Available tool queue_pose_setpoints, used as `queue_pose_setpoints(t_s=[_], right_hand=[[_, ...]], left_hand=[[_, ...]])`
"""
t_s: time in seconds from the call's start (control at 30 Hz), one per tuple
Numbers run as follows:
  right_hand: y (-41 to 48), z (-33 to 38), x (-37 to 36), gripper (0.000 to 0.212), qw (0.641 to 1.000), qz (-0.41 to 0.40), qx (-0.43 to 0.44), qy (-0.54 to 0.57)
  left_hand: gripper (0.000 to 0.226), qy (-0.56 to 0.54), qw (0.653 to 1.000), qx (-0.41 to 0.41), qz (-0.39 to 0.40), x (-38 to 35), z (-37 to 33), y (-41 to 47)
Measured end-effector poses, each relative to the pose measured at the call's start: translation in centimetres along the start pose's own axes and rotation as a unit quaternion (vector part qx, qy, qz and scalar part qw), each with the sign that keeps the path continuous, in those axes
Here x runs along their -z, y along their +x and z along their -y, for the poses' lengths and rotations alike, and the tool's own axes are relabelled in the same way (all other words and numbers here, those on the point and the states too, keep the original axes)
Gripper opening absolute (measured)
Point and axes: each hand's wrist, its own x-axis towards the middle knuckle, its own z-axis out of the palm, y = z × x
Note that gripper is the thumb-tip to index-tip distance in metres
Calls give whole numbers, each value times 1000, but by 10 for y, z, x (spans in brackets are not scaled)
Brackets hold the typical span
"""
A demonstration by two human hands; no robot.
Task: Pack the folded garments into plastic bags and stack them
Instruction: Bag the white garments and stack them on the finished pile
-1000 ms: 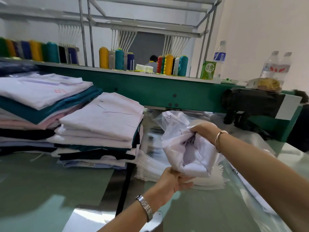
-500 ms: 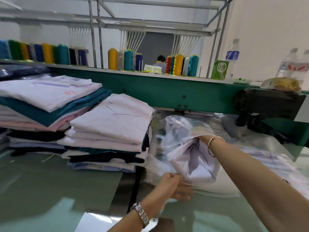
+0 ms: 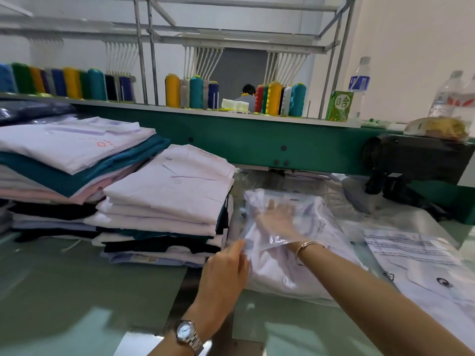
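A folded white garment [image 3: 277,273] lies partly inside a clear plastic bag [image 3: 316,222] on a pile of flat bags [image 3: 290,296] at the table's middle. My right hand [image 3: 277,217] is deep inside the bag, fingers spread flat on the garment, seen through the plastic. My left hand [image 3: 226,273] pinches the bag's open edge at its left side. Two stacks of folded garments stand to the left: a near stack [image 3: 167,201] topped with white shirts, and a taller stack [image 3: 64,160] with white, teal and pink pieces.
A green machine beam [image 3: 257,145] with thread cones [image 3: 275,98] runs across the back. A black motor box [image 3: 416,160] juts out at the right. Water bottles [image 3: 447,96] and a green carton [image 3: 339,106] stand on the ledge. A bagged garment with printed text [image 3: 424,265] lies at the right.
The bag and garment went from held up in the air down onto the bag pile. My right hand slid deeper into the bag and flattened; my left hand shifted to the bag's edge.
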Motion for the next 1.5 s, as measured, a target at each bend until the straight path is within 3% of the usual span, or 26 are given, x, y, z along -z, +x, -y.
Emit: queue_pose_setpoints(t_s=[0.1, 0.23, 0.3, 0.37, 0.5, 0.7, 0.8, 0.87, 1.0, 1.1, 1.17, 1.27, 1.37, 1.43, 1.5], right_hand=[[-2, 13, -36, 60, 1000, -12, 21, 10], [1, 16, -60, 46, 995, 87, 48, 28], [4, 18, -70, 59, 985, 75, -67, 143], [7, 13, -69, 62, 985, 97, -64, 128], [1, 9, -60, 56, 990, 131, -5, 55], [-51, -2, -31, 37, 972, 161, 68, 154], [-90, -13, -30, 62, 961, 176, 199, 69], [-98, -23, -36, 70, 963, 156, 221, 22], [-98, -17, -39, 55, 969, 132, 210, -13], [-94, 0, -40, 78, 971, 53, 230, -33], [-91, 11, -37, 77, 978, -5, 204, 32], [-91, 21, -36, 57, 971, -56, 198, 120], [-96, 10, -34, 67, 970, 57, 218, 86], [-91, -5, -26, 65, 973, 123, 172, 91], [-81, -15, -17, 54, 986, 122, 114, 24]], left_hand=[[26, 27, 999, 12, 20, 2, 6, -6], [26, 52, 998, 24, 13, 3, 18, -15], [31, 37, 999, 31, 15, 4, 23, -20], [39, 15, 999, 36, 14, 3, 26, -23], [40, -28, 999, 20, 1, 4, 26, -27], [34, -44, 999, 29, 3, 2, 27, -26], [32, -79, 996, 40, -4, 2, 24, -26], [33, -102, 994, 44, 1, 1, 22, -26], [36, -123, 990, 69, 31, -1, 20, -28], [41, -156, 982, 97, 36, 1, 19, -31], [44, -173, 979, 102, 27, 2, 17, -32], [46, -192, 975, 111, 19, 2, 21, -32], [43, -129, 987, 96, 30, 5, 24, -33], [46, 21, 998, 59, -3, 8, 23, -32], [51, 142, 988, -1, -62, 10, 15, -27]])
